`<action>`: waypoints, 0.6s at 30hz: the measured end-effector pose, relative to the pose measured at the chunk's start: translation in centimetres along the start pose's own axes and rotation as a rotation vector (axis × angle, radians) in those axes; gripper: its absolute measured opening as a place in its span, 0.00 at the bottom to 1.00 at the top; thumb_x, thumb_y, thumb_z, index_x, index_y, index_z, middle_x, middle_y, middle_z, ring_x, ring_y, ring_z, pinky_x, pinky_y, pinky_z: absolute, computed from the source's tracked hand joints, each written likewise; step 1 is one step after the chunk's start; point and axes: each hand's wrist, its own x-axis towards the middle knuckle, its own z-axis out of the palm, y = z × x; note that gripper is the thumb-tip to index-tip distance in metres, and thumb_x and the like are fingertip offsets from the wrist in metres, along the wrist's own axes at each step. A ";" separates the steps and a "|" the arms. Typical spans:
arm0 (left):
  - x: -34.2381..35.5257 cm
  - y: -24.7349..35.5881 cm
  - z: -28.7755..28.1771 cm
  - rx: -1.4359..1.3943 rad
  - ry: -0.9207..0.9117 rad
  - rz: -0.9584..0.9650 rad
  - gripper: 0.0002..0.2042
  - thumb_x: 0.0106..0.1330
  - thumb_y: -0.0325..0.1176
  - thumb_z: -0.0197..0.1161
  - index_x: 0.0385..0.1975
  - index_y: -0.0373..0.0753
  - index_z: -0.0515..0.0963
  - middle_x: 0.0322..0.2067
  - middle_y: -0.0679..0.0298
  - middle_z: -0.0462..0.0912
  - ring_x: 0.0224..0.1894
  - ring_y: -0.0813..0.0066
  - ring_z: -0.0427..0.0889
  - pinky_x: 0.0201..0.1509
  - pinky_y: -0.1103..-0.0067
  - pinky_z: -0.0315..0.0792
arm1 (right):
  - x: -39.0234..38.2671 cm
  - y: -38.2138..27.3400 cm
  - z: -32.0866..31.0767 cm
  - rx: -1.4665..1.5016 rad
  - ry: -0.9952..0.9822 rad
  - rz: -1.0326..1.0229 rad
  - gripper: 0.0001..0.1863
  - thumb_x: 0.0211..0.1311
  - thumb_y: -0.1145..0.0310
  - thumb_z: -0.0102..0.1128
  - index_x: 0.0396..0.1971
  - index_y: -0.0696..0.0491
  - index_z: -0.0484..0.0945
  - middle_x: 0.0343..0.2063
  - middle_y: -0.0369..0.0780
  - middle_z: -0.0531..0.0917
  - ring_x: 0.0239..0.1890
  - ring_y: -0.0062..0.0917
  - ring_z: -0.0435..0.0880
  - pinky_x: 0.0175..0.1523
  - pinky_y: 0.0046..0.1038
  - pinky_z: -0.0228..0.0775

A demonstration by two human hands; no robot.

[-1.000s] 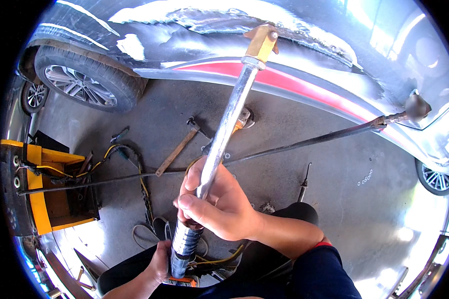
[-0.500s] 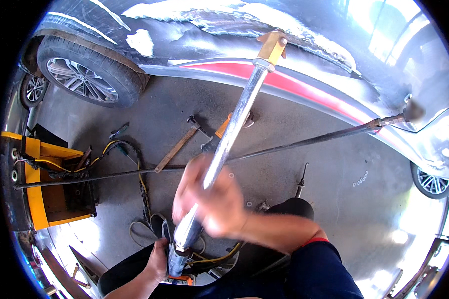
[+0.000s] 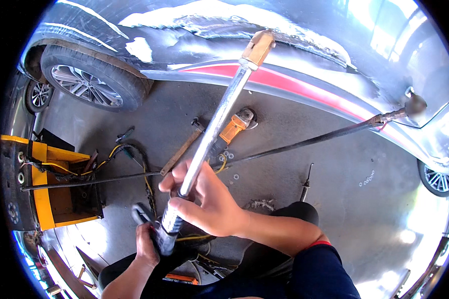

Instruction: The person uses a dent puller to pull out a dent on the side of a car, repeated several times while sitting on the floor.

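Note:
A long dent puller (image 3: 219, 117) slants across the middle, with a chrome shaft and a brass-coloured block (image 3: 257, 49) at its far end. That block overlaps the damaged grey car panel (image 3: 204, 27) in the picture; whether they touch I cannot tell. My right hand (image 3: 209, 204) is closed loosely around the lower shaft, just above a ribbed collar. At the dark lower end, my left hand (image 3: 145, 244) grips the handle beside a black lever-like part (image 3: 143, 213). Part of its fingers is hidden behind the tool.
A black bar (image 3: 304, 142) runs from a yellow cart (image 3: 42, 192) towards the car's right side. Under the puller lie a wooden-handled hammer (image 3: 182, 150) and an orange angle grinder (image 3: 233, 128). Cables (image 3: 147, 179) trail near my legs. Several small rings (image 3: 368, 178) lie on the floor.
The puller's lower end has shifted up and left with my left hand, and its block slightly left. My right hand, blurred before, now sits lower, near the collar. The grinder shows more fully.

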 end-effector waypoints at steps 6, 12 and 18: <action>-1.3 -2.7 -2.3 0.603 -0.298 -0.487 0.18 0.72 0.46 0.57 0.53 0.40 0.76 0.36 0.65 0.83 0.32 0.78 0.81 0.33 0.79 0.77 | -1.5 0.4 0.8 0.025 0.000 -0.208 0.16 0.71 0.77 0.54 0.52 0.49 0.61 0.41 0.44 0.78 0.45 0.24 0.80 0.48 0.31 0.72; -1.4 -2.7 -1.1 0.610 -0.349 -0.377 0.20 0.75 0.47 0.49 0.51 0.36 0.77 0.38 0.63 0.84 0.35 0.77 0.84 0.40 0.78 0.79 | -1.3 0.1 0.1 0.124 -0.055 -0.148 0.15 0.72 0.77 0.53 0.52 0.48 0.61 0.40 0.43 0.77 0.44 0.24 0.79 0.47 0.32 0.72; -2.6 -2.5 0.4 0.575 -0.372 -0.312 0.23 0.74 0.49 0.49 0.53 0.35 0.77 0.40 0.62 0.85 0.40 0.76 0.85 0.45 0.77 0.80 | -1.1 -0.5 -0.2 0.147 -0.052 -0.144 0.15 0.72 0.77 0.53 0.51 0.48 0.61 0.39 0.43 0.78 0.44 0.24 0.79 0.48 0.33 0.72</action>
